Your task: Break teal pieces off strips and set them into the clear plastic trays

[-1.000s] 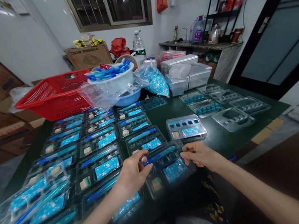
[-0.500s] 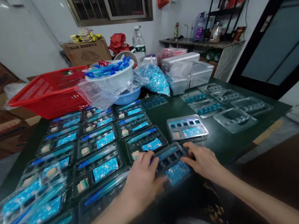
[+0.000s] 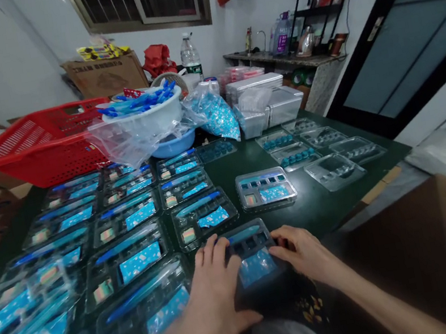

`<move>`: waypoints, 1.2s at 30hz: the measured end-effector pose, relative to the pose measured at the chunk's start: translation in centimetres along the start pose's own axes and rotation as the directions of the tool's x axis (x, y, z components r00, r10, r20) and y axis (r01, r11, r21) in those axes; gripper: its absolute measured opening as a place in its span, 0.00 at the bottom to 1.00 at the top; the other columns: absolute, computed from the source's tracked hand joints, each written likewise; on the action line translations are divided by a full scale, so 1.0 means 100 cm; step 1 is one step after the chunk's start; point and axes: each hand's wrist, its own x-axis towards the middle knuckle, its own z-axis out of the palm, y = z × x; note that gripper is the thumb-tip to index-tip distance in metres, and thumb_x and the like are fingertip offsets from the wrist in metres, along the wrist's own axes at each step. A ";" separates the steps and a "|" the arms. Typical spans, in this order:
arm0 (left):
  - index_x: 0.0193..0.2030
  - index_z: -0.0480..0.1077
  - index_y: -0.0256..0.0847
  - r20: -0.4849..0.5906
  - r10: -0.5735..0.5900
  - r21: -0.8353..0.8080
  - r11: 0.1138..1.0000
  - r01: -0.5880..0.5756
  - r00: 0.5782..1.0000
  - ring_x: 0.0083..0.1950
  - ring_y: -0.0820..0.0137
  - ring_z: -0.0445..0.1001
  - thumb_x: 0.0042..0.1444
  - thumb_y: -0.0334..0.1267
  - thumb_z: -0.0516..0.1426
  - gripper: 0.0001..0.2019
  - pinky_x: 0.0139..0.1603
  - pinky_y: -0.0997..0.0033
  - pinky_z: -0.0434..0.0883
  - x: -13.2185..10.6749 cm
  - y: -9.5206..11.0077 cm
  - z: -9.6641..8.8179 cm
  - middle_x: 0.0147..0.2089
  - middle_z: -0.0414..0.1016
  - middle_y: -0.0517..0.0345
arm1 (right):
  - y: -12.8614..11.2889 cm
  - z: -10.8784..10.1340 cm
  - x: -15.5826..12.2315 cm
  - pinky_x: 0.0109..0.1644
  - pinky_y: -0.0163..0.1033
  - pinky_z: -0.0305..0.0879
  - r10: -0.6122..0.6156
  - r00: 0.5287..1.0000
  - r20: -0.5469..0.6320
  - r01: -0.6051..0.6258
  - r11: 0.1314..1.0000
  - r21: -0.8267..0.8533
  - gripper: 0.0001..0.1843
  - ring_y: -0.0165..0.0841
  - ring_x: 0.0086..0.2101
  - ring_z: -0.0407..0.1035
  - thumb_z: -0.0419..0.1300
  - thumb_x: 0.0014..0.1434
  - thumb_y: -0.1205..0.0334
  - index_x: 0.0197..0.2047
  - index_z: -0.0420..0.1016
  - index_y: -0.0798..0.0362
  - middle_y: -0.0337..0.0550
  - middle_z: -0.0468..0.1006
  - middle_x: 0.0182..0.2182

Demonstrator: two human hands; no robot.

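Both hands clasp a clear plastic tray (image 3: 252, 257) at the near edge of a dark green table (image 3: 247, 160), the left hand (image 3: 214, 289) on its left side, the right hand (image 3: 300, 248) on its right. Rows of filled trays (image 3: 134, 251) lie alongside, emptier trays (image 3: 333, 170) farther right; a white bowl (image 3: 142, 115) and red basket (image 3: 38, 147) stand beyond.
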 end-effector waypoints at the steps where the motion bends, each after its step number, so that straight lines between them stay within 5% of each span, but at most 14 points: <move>1: 0.46 0.66 0.38 0.003 -0.001 -0.011 1.000 0.001 1.000 0.60 0.43 0.46 0.27 0.56 0.62 0.37 0.55 0.45 0.49 0.002 -0.001 0.002 0.59 0.54 0.38 | 0.000 -0.001 -0.003 0.29 0.31 0.54 0.003 1.000 0.002 -0.003 1.000 0.005 0.11 0.28 0.27 0.62 0.53 0.54 0.55 0.38 0.70 0.50 0.36 0.69 0.26; 7: 0.56 0.58 0.41 0.101 0.002 0.010 1.000 -0.003 0.995 0.57 0.40 0.49 0.23 0.50 0.63 0.46 0.54 0.42 0.46 0.015 0.000 0.001 0.60 0.51 0.37 | -0.003 -0.007 -0.015 0.30 0.32 0.56 0.026 1.000 0.010 -0.027 0.995 0.095 0.10 0.28 0.27 0.62 0.54 0.54 0.55 0.36 0.71 0.51 0.37 0.69 0.26; 12: 0.56 0.58 0.47 0.077 0.057 -0.089 0.995 -0.050 0.995 0.52 0.46 0.56 0.25 0.39 0.61 0.43 0.51 0.46 0.53 0.012 0.005 0.000 0.55 0.57 0.43 | 0.007 -0.012 -0.021 0.28 0.31 0.57 0.049 0.997 0.054 -0.066 0.919 0.388 0.10 0.26 0.25 0.62 0.54 0.54 0.59 0.40 0.69 0.51 0.35 0.68 0.25; 17: 0.57 0.53 0.51 0.051 0.057 -0.283 0.958 -0.040 0.997 0.48 0.54 0.60 0.30 0.36 0.58 0.41 0.48 0.53 0.60 0.019 0.003 -0.017 0.52 0.56 0.48 | 0.036 -0.023 -0.023 0.27 0.31 0.57 0.176 0.977 -0.117 -0.071 0.794 0.604 0.14 0.25 0.24 0.60 0.54 0.55 0.57 0.43 0.68 0.52 0.36 0.66 0.27; 23: 0.58 0.52 0.47 -0.146 0.148 -0.160 0.972 -0.171 0.978 0.52 0.53 0.56 0.32 0.38 0.59 0.40 0.50 0.53 0.57 0.109 0.002 -0.048 0.52 0.55 0.48 | 0.061 -0.033 -0.024 0.23 0.31 0.55 0.340 0.913 -0.224 -0.124 0.756 0.643 0.20 0.25 0.20 0.57 0.54 0.53 0.50 0.44 0.67 0.55 0.36 0.64 0.23; 28: 0.60 0.50 0.47 -0.014 0.269 0.033 0.963 -0.268 0.963 0.53 0.47 0.54 0.27 0.49 0.62 0.48 0.49 0.47 0.53 0.180 -0.003 -0.022 0.56 0.52 0.42 | 0.069 -0.024 -0.024 0.25 0.32 0.57 0.325 0.922 -0.212 -0.134 0.779 0.613 0.18 0.26 0.22 0.58 0.53 0.55 0.51 0.45 0.66 0.54 0.37 0.64 0.25; 32: 0.61 0.45 0.50 0.027 0.320 0.104 0.941 -0.321 0.947 0.57 0.43 0.48 0.28 0.53 0.63 0.51 0.50 0.42 0.48 0.205 -0.010 -0.005 0.61 0.47 0.40 | 0.076 -0.019 -0.022 0.22 0.31 0.58 0.323 0.928 -0.184 -0.160 0.795 0.585 0.19 0.26 0.20 0.59 0.52 0.55 0.51 0.45 0.66 0.53 0.38 0.66 0.27; 36: 0.61 0.46 0.51 0.089 0.311 0.113 0.941 -0.320 0.946 0.59 0.39 0.45 0.28 0.55 0.63 0.51 0.50 0.37 0.45 0.222 -0.018 -0.011 0.61 0.47 0.40 | 0.078 -0.022 -0.020 0.26 0.31 0.64 0.333 0.924 -0.186 -0.193 0.829 0.526 0.20 0.31 0.27 0.68 0.55 0.51 0.50 0.45 0.69 0.51 0.41 0.72 0.30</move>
